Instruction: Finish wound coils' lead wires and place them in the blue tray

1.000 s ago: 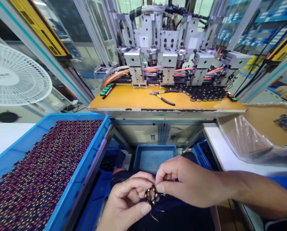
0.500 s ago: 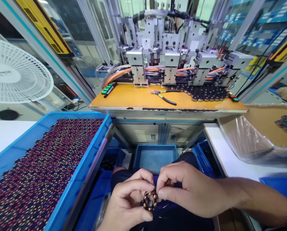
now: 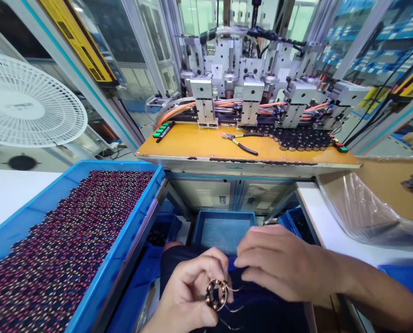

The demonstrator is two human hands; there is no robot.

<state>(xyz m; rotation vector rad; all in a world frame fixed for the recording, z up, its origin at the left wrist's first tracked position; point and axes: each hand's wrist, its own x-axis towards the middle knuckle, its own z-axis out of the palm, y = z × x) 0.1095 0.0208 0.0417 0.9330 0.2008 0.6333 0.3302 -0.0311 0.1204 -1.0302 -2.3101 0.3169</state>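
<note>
My left hand (image 3: pixel 188 296) is closed on a small ring-shaped copper-wound coil (image 3: pixel 216 294), pinched between thumb and fingers low in the middle of the view. Thin loose wire ends stick out of the coil to the right. My right hand (image 3: pixel 279 263) hovers just right of the coil with its fingers curled together; it is apart from the coil, and I cannot make out whether a wire end is between its fingertips.
A large blue tray (image 3: pixel 130 231) packed with several similar wound coils sits at the left. An orange bench (image 3: pixel 199 141) carries pliers (image 3: pixel 241 141), black parts (image 3: pixel 301 138) and a winding machine (image 3: pixel 255 78). A small blue bin (image 3: pixel 222 229), a fan (image 3: pixel 26 101) and a plastic bag (image 3: pixel 359 208) surround me.
My right hand has let go of the coil and drawn back to the right and up. The coil's wire ends now stand free. The view has tilted slightly.
</note>
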